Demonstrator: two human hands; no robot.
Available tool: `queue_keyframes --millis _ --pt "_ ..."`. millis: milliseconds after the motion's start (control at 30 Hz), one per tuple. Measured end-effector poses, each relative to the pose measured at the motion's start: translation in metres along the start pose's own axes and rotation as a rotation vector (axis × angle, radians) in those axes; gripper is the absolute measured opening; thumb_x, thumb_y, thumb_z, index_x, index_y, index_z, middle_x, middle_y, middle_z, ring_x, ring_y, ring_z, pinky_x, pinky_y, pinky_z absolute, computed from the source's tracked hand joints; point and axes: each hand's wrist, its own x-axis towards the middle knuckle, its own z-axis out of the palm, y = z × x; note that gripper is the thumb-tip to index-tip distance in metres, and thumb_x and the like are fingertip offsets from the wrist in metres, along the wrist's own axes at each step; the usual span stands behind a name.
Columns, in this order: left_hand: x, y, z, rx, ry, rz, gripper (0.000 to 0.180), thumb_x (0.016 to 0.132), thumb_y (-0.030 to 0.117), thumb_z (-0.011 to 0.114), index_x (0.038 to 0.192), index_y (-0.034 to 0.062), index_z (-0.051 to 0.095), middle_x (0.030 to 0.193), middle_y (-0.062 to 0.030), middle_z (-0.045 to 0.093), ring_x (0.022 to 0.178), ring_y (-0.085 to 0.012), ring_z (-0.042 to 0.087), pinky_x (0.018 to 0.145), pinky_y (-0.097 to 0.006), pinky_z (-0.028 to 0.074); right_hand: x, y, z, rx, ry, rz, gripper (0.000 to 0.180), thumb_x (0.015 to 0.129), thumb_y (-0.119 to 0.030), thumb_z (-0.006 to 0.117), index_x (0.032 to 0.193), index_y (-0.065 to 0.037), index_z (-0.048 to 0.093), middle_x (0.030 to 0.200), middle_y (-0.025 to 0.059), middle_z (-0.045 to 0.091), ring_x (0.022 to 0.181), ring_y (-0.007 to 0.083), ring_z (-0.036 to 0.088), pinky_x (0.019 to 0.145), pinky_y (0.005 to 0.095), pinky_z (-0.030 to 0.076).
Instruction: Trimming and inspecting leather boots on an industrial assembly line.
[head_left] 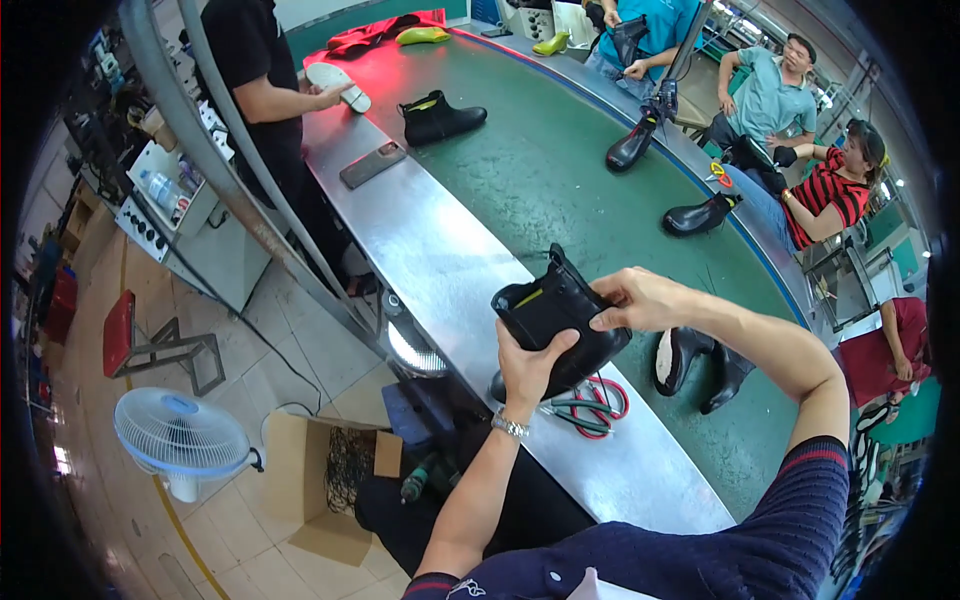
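Note:
Between my two hands is a black ankle boot point(555, 310), held above the metal edge of the bench with its opening and pull loop toward the far left. My left hand point(530, 370) grips the boot's near side, thumb pressed on the upper. Around its other side my right hand point(640, 300) pinches the upper between thumb and fingers. Below the boot lie red-handled scissors point(608, 398) and a green-handled tool point(580, 412) on the metal strip. Another dark boot part point(498, 385) shows partly behind my left wrist.
Several black boots stand on the green bench top point(530, 200), one pair point(690, 365) beside my right forearm. A phone point(373, 164) lies on the metal edge. Co-workers handle footwear around the bench. A metal post point(240, 200), a fan point(183, 435) and an open carton point(330, 490) stand left.

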Motion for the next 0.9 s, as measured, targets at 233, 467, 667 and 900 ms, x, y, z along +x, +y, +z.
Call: queue_keyframes --millis 233,467,667,900 --pt "0.007 0.006 -0.016 -0.128 -0.02 -0.035 0.066 0.073 0.019 0.085 0.12 -0.0041 0.045 0.113 -0.0124 0.059 0.1 -0.0181 0.058 0.09 -0.032 0.048 0.008 -0.032 0.018 -0.257 0.167 -0.075 0.031 0.083 -0.026 0.069 0.099 -0.001 0.063 0.073 0.0204 0.064 0.069 0.0365 0.062 0.065 0.0443 0.046" --pt "0.002 0.02 -0.064 -0.2 -0.276 -0.118 0.079 0.08 0.021 0.078 0.14 0.0036 0.03 0.131 -0.0123 0.049 0.116 -0.018 0.049 0.099 -0.032 0.043 -0.031 -0.079 0.064 -0.4 0.35 -0.154 0.07 0.082 -0.049 0.067 0.121 0.007 0.053 0.072 0.026 0.064 0.07 0.0424 0.065 0.068 0.0473 0.053" --pt "-0.022 0.104 -0.093 0.728 -0.567 0.422 0.091 0.079 0.023 0.076 0.151 0.0107 0.022 0.151 -0.0159 0.031 0.134 -0.0295 0.039 0.109 -0.039 0.033 -0.044 -0.061 0.118 -0.321 0.671 -0.329 0.09 0.069 -0.024 0.081 0.146 -0.009 0.035 0.118 0.0174 0.06 0.103 0.0346 0.061 0.084 0.0413 0.05" --pt "-0.058 0.133 -0.055 0.907 -0.277 0.433 0.086 0.068 0.002 0.079 0.144 0.0076 0.038 0.14 -0.0143 0.049 0.125 -0.0289 0.052 0.097 -0.034 0.048 -0.037 -0.054 0.137 -0.277 0.718 -0.391 0.084 0.071 -0.02 0.077 0.142 -0.002 0.037 0.119 0.0188 0.061 0.096 0.0332 0.064 0.075 0.0403 0.055"
